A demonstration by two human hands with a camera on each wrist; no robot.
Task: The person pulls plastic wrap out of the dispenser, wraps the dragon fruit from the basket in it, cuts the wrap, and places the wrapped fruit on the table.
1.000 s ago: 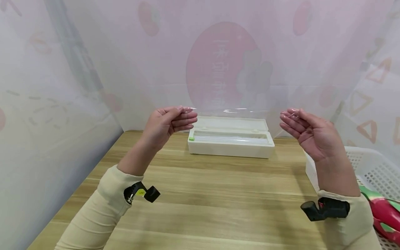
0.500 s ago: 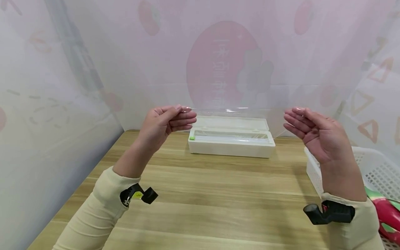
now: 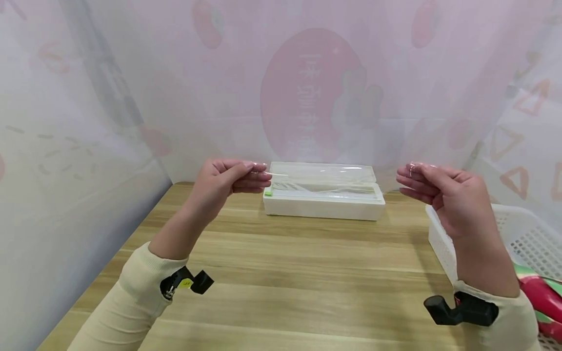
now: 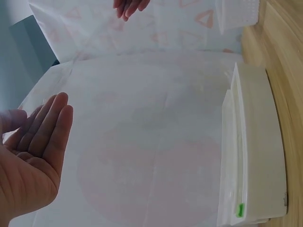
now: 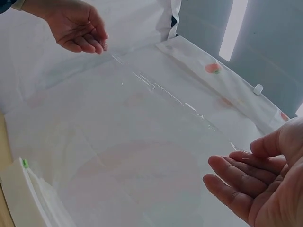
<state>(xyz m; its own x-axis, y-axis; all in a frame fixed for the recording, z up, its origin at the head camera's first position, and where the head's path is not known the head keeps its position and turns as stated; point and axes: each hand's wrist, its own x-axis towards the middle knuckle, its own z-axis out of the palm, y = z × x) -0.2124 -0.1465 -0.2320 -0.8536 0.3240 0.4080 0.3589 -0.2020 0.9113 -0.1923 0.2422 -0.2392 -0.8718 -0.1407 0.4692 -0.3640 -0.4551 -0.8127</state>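
Note:
A thin clear sheet of cling film (image 5: 189, 106) stretches between my two hands, its upper edge glinting. My left hand (image 3: 215, 187) pinches one corner between thumb and forefinger, the other fingers held straight. At the opposite corner my right hand (image 3: 454, 202) pinches the film likewise, palm turned up. Behind and between the hands stands a white cling film dispenser (image 3: 325, 209) on the table. Its lid (image 3: 281, 168) is raised at the back, and a green slider (image 3: 268, 193) sits at its left end. In the head view, the film overlaps the raised lid and the box opening.
A white perforated basket (image 3: 439, 240) stands on the right of the wooden table (image 3: 298, 282). In it lies a red and green object (image 3: 542, 295), partly hidden by my right sleeve. Printed pale sheeting (image 3: 210, 92) encloses the table's back and sides.
Both hands have come down a little, still pinching the film. Its glinting edge has dropped from above the raised lid to in front of it. The dispenser stays put.

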